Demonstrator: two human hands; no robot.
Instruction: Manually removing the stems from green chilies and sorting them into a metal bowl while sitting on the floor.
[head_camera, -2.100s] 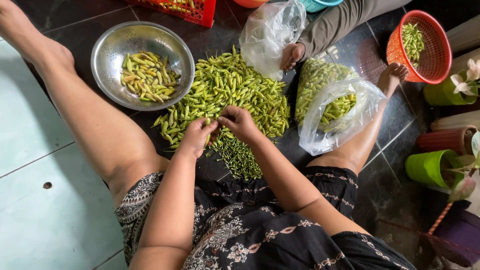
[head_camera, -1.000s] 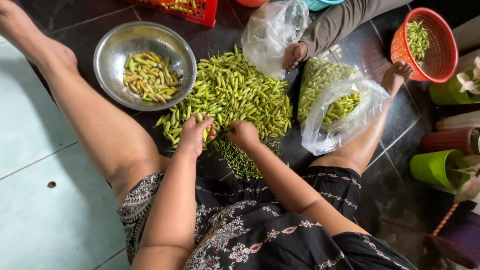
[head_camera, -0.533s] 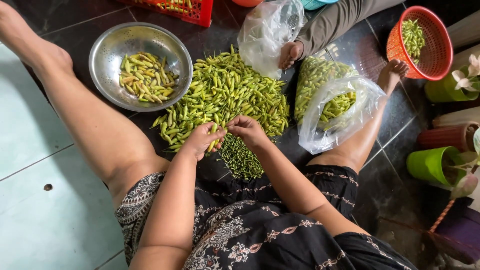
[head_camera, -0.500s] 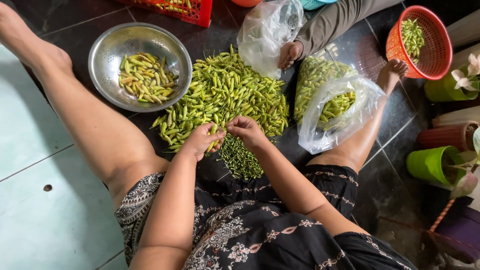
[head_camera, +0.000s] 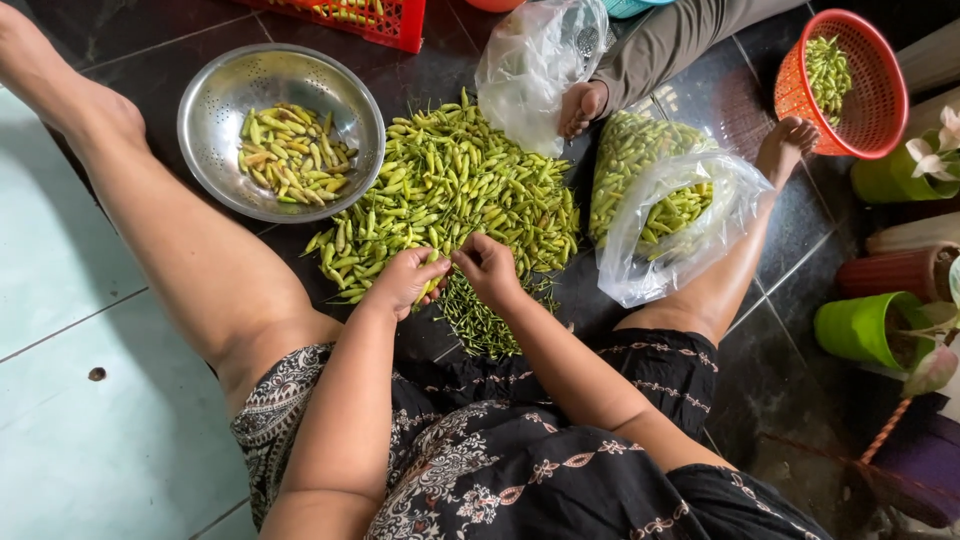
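Note:
I sit on the floor with my legs spread around a big pile of green chili peppers (head_camera: 455, 190). My left hand (head_camera: 405, 282) is closed around a few peppers at the near edge of the pile. My right hand (head_camera: 487, 268) touches it, fingers pinching at one pepper's tip. Under both hands lies a small dark heap of thin green stems (head_camera: 485, 322). A steel colander (head_camera: 210, 90) at the upper left holds several paler peppers (head_camera: 292, 155).
A clear plastic bag (head_camera: 668, 215) full of peppers lies by my right leg. Another person's foot (head_camera: 582, 104) and a second bag (head_camera: 535, 65) are beyond the pile. An orange basket (head_camera: 880, 85) with peppers and green pots (head_camera: 862, 328) stand at the right. A red crate (head_camera: 360, 15) is at the top.
My hands went into the pile and came back toward me. They are now joined together over the stem heap, working on a pepper.

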